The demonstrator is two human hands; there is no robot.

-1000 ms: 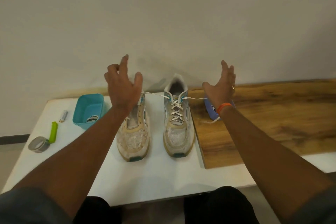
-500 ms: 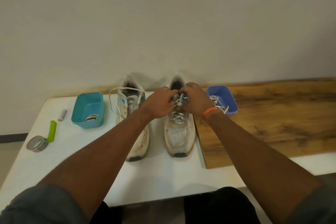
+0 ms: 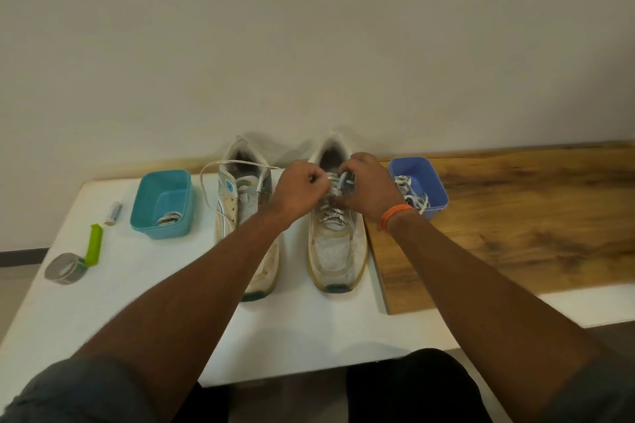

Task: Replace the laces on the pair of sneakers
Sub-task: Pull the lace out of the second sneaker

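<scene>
Both hands meet over the right sneaker (image 3: 335,244) on the worktop (image 3: 309,336): left hand (image 3: 301,186) and right hand (image 3: 369,186) each pinch its white lace (image 3: 335,186) between them.

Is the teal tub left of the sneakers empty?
No: a coiled lace lies in the teal tub.

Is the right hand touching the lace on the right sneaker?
Touching. The head view shows the right hand with its fingers curled round the lace at the top of the right sneaker.
</scene>
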